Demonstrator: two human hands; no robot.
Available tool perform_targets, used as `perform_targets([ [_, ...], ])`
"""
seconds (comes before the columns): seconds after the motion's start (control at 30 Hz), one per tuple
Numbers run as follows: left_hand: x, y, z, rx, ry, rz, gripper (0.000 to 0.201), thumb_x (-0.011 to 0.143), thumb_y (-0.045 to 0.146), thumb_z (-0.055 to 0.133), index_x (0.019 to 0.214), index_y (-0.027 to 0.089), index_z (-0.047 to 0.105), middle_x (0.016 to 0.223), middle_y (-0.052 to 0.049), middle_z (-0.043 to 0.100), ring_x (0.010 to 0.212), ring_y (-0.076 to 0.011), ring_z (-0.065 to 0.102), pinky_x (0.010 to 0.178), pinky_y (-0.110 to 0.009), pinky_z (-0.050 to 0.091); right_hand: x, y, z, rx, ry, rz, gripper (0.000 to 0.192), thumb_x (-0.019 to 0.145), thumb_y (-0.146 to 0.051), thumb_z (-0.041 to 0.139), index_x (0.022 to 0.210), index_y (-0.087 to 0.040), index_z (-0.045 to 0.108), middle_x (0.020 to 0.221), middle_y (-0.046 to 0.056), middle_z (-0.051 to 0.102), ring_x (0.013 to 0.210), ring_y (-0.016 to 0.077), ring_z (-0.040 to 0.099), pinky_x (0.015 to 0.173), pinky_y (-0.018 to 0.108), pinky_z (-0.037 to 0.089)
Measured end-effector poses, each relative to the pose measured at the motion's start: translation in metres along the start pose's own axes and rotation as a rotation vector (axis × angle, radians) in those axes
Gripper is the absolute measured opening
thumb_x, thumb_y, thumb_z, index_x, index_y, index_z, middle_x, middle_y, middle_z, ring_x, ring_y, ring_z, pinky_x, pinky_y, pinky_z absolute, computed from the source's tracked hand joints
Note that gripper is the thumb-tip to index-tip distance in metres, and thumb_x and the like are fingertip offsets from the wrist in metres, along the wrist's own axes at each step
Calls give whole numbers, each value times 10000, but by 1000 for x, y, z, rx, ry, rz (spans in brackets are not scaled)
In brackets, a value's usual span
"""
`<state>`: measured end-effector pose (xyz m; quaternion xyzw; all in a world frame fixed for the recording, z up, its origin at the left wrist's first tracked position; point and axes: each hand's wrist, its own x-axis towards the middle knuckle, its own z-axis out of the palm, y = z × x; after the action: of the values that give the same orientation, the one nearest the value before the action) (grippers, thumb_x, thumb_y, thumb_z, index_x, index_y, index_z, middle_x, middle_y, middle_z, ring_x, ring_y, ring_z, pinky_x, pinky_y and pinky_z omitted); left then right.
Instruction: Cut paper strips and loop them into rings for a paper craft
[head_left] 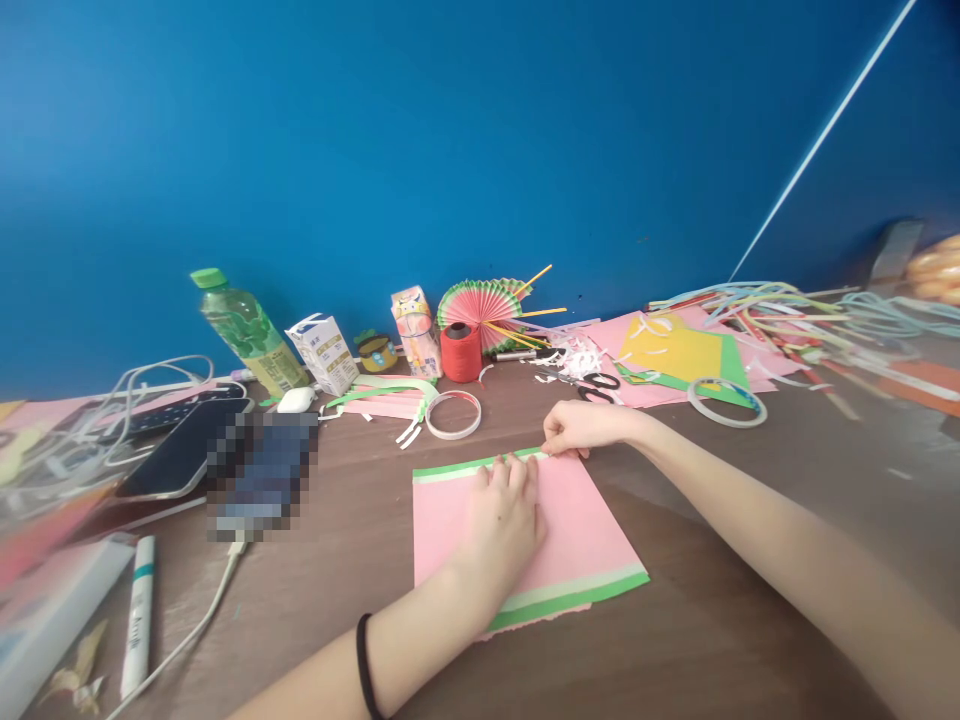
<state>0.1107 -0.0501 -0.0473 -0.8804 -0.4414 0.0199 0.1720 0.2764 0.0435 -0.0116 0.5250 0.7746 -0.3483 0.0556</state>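
Observation:
A pink sheet of paper (442, 530) lies on the brown table, with green and pale green bands along its far and near edges. My left hand (506, 515) rests palm down on the sheet, its fingers stretched to the far band. At the far right corner of the paper, my right hand (585, 428) is closed in a pinch. A small whitish bit shows by those fingertips, but what they hold is hidden. Beyond the sheet lies a roll of tape (428, 425), and scissors (600, 385) lie just behind my right hand.
Along the blue wall stand a green bottle (251, 335), a white carton (322, 352), a red thread spool (460, 355) and a pleated paper fan (476, 305). A pixelated phone (266, 470) and a marker (139, 615) lie left. Another tape roll (694, 408) and paper strips lie right.

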Motion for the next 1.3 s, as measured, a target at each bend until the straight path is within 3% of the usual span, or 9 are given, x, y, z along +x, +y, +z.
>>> perform_targets([
  [0.27,0,0,-1,-53,6,-11,482,828,259,353,1268,64,380,1165,-164,510,1027,-260,467,798,-381,400,-8,-7,-4,10,-33,14,128,649,-255,499,597,-142,529,568,18,598,459,86,510,463,178,388],
  [0.53,0,-3,-7,-108,9,-1,455,814,254,355,1235,95,420,1105,-121,538,967,-230,463,793,-360,380,-4,-7,-1,-64,31,56,120,621,-259,495,561,-157,521,571,18,600,473,113,541,454,196,394],
  [0.8,1,-5,-6,-139,2,1,473,817,277,349,1280,178,364,1066,-93,526,936,-230,449,801,-398,361,-5,-7,1,-113,65,44,131,622,-254,473,552,-157,526,518,21,578,458,118,540,435,191,379],
  [1.3,3,-9,-5,-166,51,-8,397,828,275,342,1211,206,420,902,-63,510,826,-206,447,729,-358,376,0,-4,3,-125,73,84,170,655,-286,480,594,-149,561,577,36,607,474,119,546,440,194,369],
])
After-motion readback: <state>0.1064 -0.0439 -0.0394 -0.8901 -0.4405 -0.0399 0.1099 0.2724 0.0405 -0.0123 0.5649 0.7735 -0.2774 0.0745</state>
